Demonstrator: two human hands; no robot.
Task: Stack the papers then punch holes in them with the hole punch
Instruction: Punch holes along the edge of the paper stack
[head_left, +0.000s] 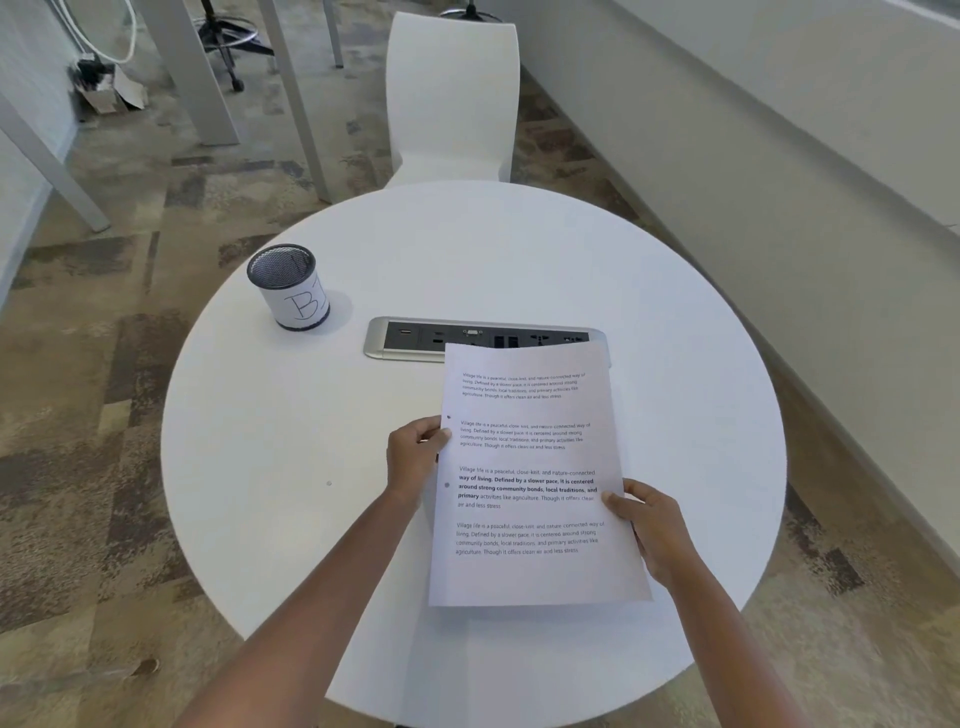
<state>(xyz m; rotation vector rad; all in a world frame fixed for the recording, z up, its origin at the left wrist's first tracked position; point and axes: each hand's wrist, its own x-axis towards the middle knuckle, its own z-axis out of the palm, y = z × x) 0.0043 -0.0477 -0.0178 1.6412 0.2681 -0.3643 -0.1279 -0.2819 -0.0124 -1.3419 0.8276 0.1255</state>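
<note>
Fingers of the left hand are pinched on the left edge of the white printed paper sheets; the right edge is gripped by the right hand, above the round white table. Two margin holes are seen, so punching is judged done; setting down remains. A black mesh cup, silver socket panel and white chair are seen beyond.

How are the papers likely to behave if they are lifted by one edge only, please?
Probably floppy: the papers look thin, and the left hand and right hand each grip a side edge. Likely light, since a pinch at each side seems enough to hold them. The sheets may slide apart, as no clip or staple shows.
</note>
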